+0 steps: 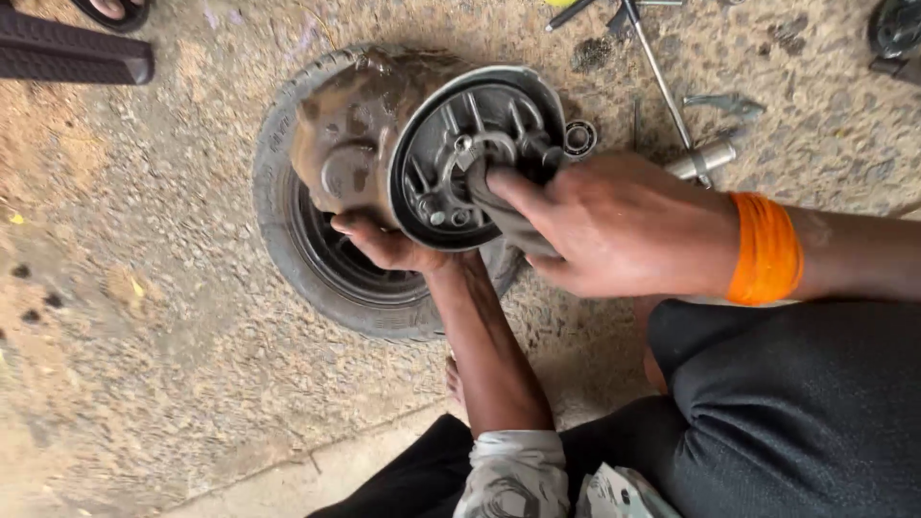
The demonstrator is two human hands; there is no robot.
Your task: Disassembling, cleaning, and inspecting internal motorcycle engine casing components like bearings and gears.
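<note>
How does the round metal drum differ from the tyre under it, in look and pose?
The metal drum is grey, with ribs and bolts inside; the tyre is black rubber with tread. The drum is tilted and held up by the left hand, while the right hand presses a dark cloth into it; the tyre lies flat on the ground. The tyre is wider. Both are round and dirty.

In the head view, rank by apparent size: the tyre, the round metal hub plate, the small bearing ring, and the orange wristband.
1. tyre
2. round metal hub plate, held up nearer the camera, so it looks enlarged
3. orange wristband
4. small bearing ring
</note>
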